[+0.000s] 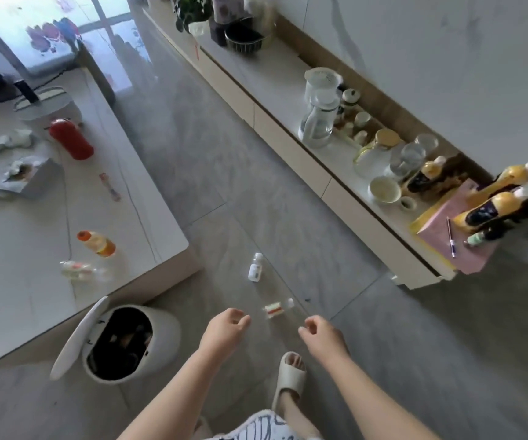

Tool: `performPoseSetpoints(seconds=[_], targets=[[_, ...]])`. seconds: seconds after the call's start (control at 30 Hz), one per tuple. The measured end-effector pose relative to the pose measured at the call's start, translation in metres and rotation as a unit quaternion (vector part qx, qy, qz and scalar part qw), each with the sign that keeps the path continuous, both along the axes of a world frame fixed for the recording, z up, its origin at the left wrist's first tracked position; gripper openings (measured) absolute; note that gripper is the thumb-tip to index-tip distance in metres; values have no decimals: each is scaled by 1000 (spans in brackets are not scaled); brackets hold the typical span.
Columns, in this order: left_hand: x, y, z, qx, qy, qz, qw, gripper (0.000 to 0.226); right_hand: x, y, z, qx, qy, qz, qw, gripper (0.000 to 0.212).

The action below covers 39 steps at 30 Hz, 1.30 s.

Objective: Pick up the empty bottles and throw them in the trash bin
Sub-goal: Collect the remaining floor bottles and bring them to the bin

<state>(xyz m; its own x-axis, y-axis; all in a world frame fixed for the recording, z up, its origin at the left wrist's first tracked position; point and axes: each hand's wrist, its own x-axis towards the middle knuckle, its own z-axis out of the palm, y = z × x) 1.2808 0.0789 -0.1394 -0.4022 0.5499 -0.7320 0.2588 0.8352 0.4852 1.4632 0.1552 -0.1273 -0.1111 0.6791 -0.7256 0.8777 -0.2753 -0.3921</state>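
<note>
Two small bottles lie on the grey floor: a white bottle [255,267] farther off and a clear bottle with a red and white label [277,308] just beyond my hands. My left hand [224,328] hangs loosely curled and holds nothing, left of the clear bottle. My right hand [321,335] is also loosely curled and holds nothing, just right of it. The white trash bin [164,335] stands on the floor at my left with its lid [78,338] swung up. On the table lie an orange-capped bottle [97,243] and a clear bottle [80,270].
The pale table [34,312] fills the left, with a red flask [71,139], crumpled tissues and a tissue box. A low cabinet [288,128] along the right wall carries jugs, jars, cups and yellow bottles [491,208]. My slippered foot [289,376] stands below my hands.
</note>
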Motion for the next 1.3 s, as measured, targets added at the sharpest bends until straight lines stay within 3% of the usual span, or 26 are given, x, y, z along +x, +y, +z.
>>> performPoseSetpoints(seconds=[0.3, 0.63, 1.0, 1.13, 1.3], targets=[[17, 73, -64, -43, -21, 26, 999, 33, 13, 76, -73, -70, -21, -28, 997, 35], [-20, 138, -168, -101, -37, -32, 994, 33, -23, 122, -179, -110, -5, -137, 984, 32], [-39, 182, -336, -171, -5, -103, 980, 38, -58, 130, -350, -192, 15, -238, 952, 39], [-29, 197, -403, -163, -13, -76, 984, 44, -59, 139, -421, -194, 19, -289, 937, 35], [-19, 207, -475, -148, -3, -23, 989, 55, -56, 143, -501, -180, -25, -335, 924, 51]])
